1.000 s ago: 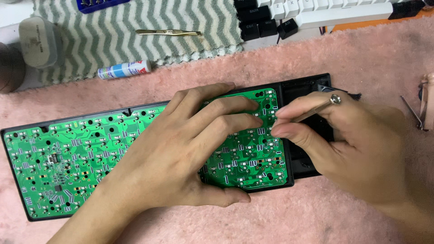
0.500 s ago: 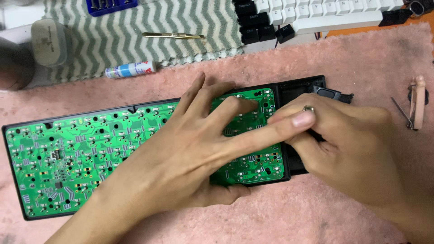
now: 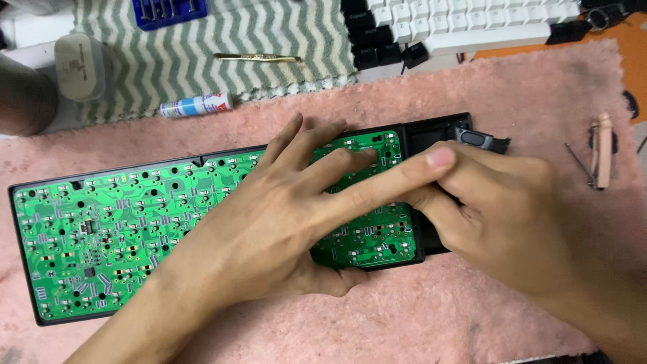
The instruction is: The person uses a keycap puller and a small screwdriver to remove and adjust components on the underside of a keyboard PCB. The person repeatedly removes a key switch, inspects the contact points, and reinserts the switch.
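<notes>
A long green circuit board (image 3: 114, 222) lies in a black keyboard case (image 3: 431, 131) on a pink towel (image 3: 438, 317). My left hand (image 3: 283, 216) is spread flat over the board's right part, its thumb at the front edge. Its index finger stretches right, across the knuckles of my right hand (image 3: 519, 216). My right hand sits at the case's right end with its fingers curled down onto the black part beside the board. What those fingertips hold is hidden. A small black piece (image 3: 482, 140) sticks out at the case's far right corner.
Behind the keyboard lie a white and blue tube (image 3: 197, 106), gold tweezers (image 3: 256, 58) on a chevron cloth (image 3: 135, 61), a blue bit holder (image 3: 168, 10) and black and white keycaps (image 3: 458, 27). At the right lies a wooden-handled tool (image 3: 602, 148).
My left index finger has stretched out to the right, over my right hand. My right hand's fingers have curled in lower at the case's end. The board has not moved.
</notes>
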